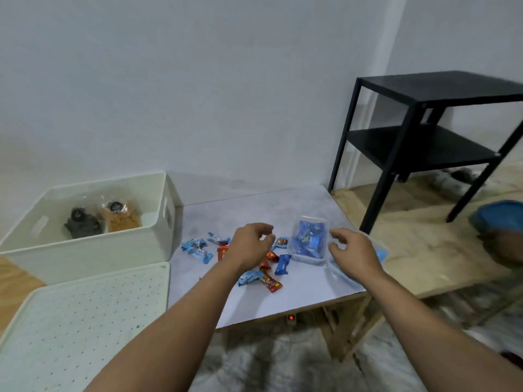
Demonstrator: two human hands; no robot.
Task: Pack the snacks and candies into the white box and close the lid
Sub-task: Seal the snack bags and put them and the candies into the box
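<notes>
On the table [297, 295], loose wrapped candies [266, 267] lie beside the open white box [93, 250]; both hands hover with loosely curled, empty fingers; light, crinkly, slippery wrappers, best pinched at mid-body or scooped together.

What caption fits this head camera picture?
Two open hands hover over candies beside the white box.
</notes>
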